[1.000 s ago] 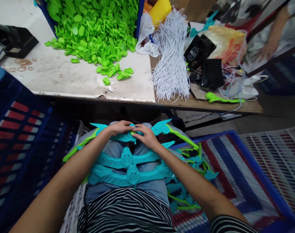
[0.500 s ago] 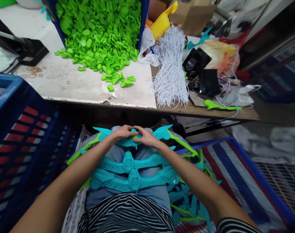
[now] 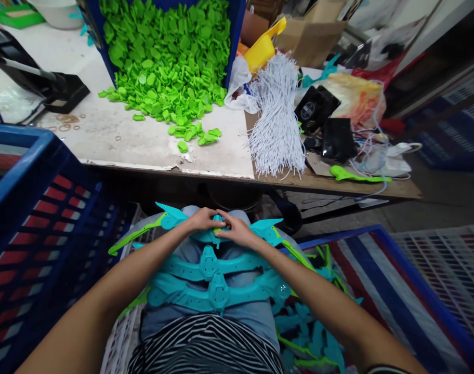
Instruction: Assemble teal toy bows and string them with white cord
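Note:
Across my lap lie several turquoise plastic toy bows with bright green limbs. My left hand (image 3: 202,219) and my right hand (image 3: 239,231) meet at the centre of the farthest toy bow (image 3: 171,217), fingers closed around its middle. A small green plastic piece (image 3: 217,230) shows there between my fingertips, against the bow's grip; the fingers partly hide it, and whether it is seated I cannot tell. Nearer my body rest a second toy bow (image 3: 239,261) and a third toy bow (image 3: 242,293), untouched by either hand.
On the worktable (image 3: 143,150), a blue bin (image 3: 237,31) spills green pieces (image 3: 170,72). White strings (image 3: 278,119), a yellow scoop (image 3: 260,52) and black boxes (image 3: 338,137) lie to the right. A blue crate (image 3: 26,140) stands left; more bows (image 3: 311,327) lie at lower right.
The whole view has shifted slightly, with the table and bows appearing a little lower and farther right. Both hands keep their hold at the far bow's centre.

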{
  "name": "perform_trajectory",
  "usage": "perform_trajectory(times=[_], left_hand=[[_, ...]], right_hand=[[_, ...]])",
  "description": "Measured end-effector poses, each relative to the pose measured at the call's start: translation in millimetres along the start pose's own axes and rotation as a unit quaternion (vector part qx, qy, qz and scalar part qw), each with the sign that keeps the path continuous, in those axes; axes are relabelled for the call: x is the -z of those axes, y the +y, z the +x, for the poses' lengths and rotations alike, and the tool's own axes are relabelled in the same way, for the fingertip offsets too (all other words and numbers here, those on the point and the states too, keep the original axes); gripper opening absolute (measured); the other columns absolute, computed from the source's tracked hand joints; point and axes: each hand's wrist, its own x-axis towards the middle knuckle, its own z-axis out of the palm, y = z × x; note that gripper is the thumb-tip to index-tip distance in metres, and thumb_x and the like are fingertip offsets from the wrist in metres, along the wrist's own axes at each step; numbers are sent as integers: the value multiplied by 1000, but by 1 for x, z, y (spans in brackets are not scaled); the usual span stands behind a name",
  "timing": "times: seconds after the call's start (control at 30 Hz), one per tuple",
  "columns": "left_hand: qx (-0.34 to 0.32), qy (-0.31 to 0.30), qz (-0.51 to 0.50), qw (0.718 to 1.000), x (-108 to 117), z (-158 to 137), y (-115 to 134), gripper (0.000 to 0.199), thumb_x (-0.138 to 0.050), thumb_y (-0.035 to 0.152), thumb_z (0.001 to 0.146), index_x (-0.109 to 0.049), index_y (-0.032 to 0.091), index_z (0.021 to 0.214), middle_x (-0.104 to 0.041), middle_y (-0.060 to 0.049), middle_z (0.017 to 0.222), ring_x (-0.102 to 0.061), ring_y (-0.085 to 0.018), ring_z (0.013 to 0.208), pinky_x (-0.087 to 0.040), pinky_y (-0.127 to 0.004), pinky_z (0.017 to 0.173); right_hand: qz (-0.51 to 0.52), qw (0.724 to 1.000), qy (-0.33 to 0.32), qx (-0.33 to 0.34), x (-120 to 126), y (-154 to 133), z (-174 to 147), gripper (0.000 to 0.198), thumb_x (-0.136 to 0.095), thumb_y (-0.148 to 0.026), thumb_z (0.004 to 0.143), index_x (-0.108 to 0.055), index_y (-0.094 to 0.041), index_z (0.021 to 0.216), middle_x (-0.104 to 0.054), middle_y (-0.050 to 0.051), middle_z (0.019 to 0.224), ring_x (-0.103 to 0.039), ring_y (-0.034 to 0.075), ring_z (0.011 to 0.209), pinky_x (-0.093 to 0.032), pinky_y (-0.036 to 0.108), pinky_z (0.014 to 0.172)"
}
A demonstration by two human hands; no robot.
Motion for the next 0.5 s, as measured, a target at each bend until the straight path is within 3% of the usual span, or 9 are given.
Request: perform_trajectory(times=[0.1, 0.17, 0.27, 0.33, 0.37, 0.5], left_hand=[[1, -7, 6, 1000, 7, -2, 0, 35, -69, 45, 64, -64, 11, 69, -46, 4, 55, -39, -11, 59, -28, -23, 54], [5, -18, 8, 1000, 11, -5, 1, 36, -69, 47, 63, -63, 12, 68, -44, 4, 54, -38, -11, 58, -28, -23, 52], [14, -47, -7, 999, 15, -8, 1, 33, -64, 45, 68, -65, 13, 76, -47, 4, 56, -39, -11, 56, -29, -22, 51], [27, -56, -20, 998, 15, -8, 0, 32, -60, 43, 72, -66, 13, 82, -50, 4, 59, -42, -11, 57, -31, -22, 51], [32, -52, -18, 998, 15, -7, 0, 31, -59, 42, 73, -67, 13, 84, -51, 3, 60, -44, -12, 58, -33, -22, 52], [6, 43, 57, 997, 9, -9, 0, 38, -63, 32, 74, -65, 13, 106, -66, -5, 85, -58, -21, 83, -45, -28, 72]], right_hand=[[-49, 997, -41, 33, 13, -11, 7, 73, -76, -35, 65, -49, -20, 132, -70, 6, 98, -66, 20, 82, -51, 27, 67], [-101, 993, -48, 48, 28, -26, 17, 55, -74, -36, 68, -61, -20, 119, -71, 3, 86, -67, 20, 75, -50, 26, 64], [-169, 979, 77, 85, 59, -57, 48, 24, -58, -34, 83, -69, -21, 100, -71, 4, 84, -66, 21, 79, -50, 31, 72], [-215, 951, 193, 108, 82, -77, 83, 25, -51, -28, 88, -66, -19, 106, -69, 6, 93, -63, 23, 88, -49, 36, 80], [-248, 936, 221, 120, 92, -85, 103, 26, -52, -24, 87, -64, -18, 109, -67, 8, 99, -61, 25, 95, -48, 39, 85], [-336, 901, 212, 176, 116, -99, 179, 31, -52, -20, 88, -57, -18, 118, -56, 10, 120, -48, 28, 111, -43, 45, 94]])
